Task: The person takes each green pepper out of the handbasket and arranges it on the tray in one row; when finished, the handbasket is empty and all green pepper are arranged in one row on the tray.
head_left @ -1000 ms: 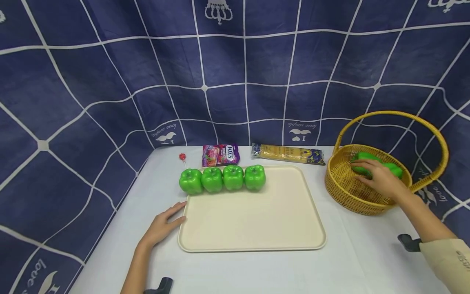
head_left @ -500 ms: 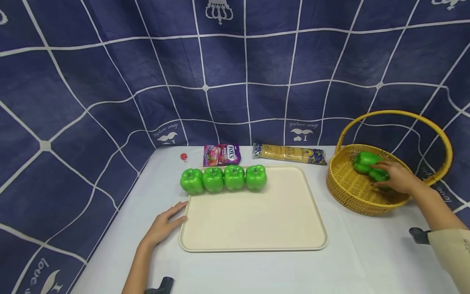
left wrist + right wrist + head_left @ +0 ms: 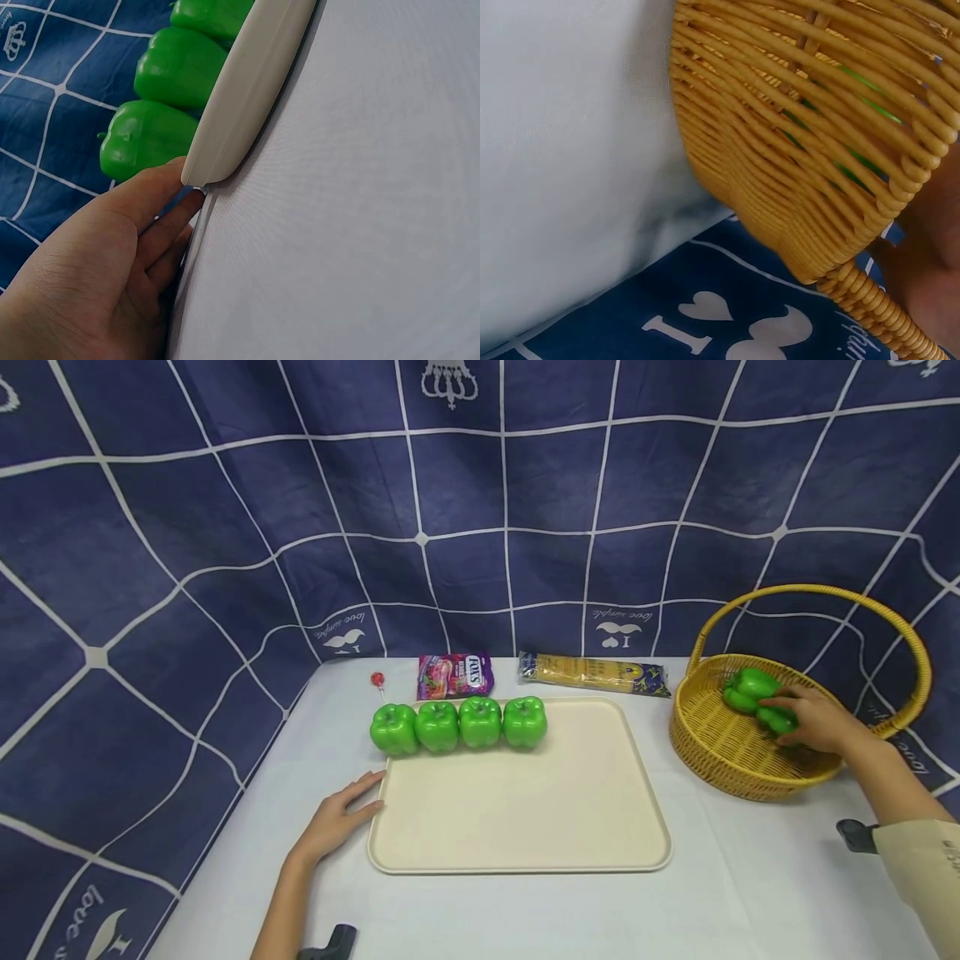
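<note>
In the head view my right hand (image 3: 813, 722) reaches into a yellow wicker basket (image 3: 701, 756). Its thumb and fingers grip a green bell pepper (image 3: 775, 719). Another green bell pepper (image 3: 750, 687) lies beside it, farther back in the basket. My left hand (image 3: 333, 822) rests at the left edge of a cream tray (image 3: 517, 818), fingers relaxed and touching the rim. In the left wrist view the thumb meets the corner of the tray (image 3: 251, 90). Several green bell peppers (image 3: 480, 722) stand in a row along the tray's back edge. Basket weave hides most of the right hand in the right wrist view.
Behind the tray lie a red lollipop (image 3: 377, 679), a purple FOX'S candy bag (image 3: 455, 677) and a long pack of pasta (image 3: 592, 672). The basket's tall handle (image 3: 911, 652) arches at its right. A blue checked cloth (image 3: 465, 493) hangs behind the white table.
My right hand has shifted right and nearer within the basket, coming from over the peppers to gripping the nearer one. My left hand stays at the tray's edge.
</note>
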Tool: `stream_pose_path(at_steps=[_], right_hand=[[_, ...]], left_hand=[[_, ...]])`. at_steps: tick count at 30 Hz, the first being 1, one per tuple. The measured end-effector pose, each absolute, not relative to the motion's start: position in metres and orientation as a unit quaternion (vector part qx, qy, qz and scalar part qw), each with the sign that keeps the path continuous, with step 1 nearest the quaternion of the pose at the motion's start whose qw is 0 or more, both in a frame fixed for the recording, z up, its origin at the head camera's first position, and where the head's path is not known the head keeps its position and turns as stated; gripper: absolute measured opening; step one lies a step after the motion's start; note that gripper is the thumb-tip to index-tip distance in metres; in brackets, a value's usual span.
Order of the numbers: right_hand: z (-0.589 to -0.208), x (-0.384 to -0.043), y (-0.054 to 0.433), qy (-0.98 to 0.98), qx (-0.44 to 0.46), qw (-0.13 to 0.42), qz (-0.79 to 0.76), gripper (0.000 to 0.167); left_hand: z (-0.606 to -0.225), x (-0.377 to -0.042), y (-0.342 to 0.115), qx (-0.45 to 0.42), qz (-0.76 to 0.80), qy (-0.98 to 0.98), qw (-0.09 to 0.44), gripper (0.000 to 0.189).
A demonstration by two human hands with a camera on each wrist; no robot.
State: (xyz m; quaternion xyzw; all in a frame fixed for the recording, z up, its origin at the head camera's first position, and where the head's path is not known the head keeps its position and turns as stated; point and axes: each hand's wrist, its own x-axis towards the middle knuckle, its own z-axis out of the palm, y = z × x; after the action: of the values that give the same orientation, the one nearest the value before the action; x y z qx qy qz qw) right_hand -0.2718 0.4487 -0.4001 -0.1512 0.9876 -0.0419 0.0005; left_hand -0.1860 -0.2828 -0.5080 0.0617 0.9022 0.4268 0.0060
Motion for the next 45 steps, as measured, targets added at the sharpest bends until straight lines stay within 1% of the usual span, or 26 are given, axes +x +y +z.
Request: stream_pose_path(at_steps=[11, 18, 24, 30, 38, 42, 45], right_hand=[[-0.401, -0.271, 0.449, 0.991, -0.136, 0.01, 0.003, 0.073], [-0.4, -0.27, 0.446, 0.991, -0.132, 0.009, 0.002, 0.072], [-0.401, -0.267, 0.442, 0.987, -0.156, -0.034, -0.026, 0.073], [-0.403, -0.259, 0.43, 0.978, -0.159, -0.078, -0.11, 0.075], [-0.391, -0.241, 0.396, 0.961, -0.136, -0.148, -0.191, 0.083], [-0.382, -0.233, 0.373, 0.945, -0.126, -0.177, -0.244, 0.082], [-0.377, -0.229, 0.354, 0.927, -0.138, -0.203, -0.285, 0.081]], left_hand=[[-0.507, -0.186, -0.282, 0.061, 0.429, 0.901, 0.01, 0.055], [-0.508, -0.186, -0.282, 0.061, 0.425, 0.903, 0.007, 0.055], [-0.508, -0.186, -0.282, 0.059, 0.423, 0.904, 0.007, 0.055], [-0.508, -0.187, -0.282, 0.057, 0.423, 0.904, 0.011, 0.055], [-0.507, -0.188, -0.281, 0.056, 0.421, 0.905, 0.01, 0.055], [-0.507, -0.188, -0.282, 0.056, 0.422, 0.905, 0.011, 0.055], [-0.508, -0.188, -0.282, 0.057, 0.424, 0.904, 0.01, 0.055]])
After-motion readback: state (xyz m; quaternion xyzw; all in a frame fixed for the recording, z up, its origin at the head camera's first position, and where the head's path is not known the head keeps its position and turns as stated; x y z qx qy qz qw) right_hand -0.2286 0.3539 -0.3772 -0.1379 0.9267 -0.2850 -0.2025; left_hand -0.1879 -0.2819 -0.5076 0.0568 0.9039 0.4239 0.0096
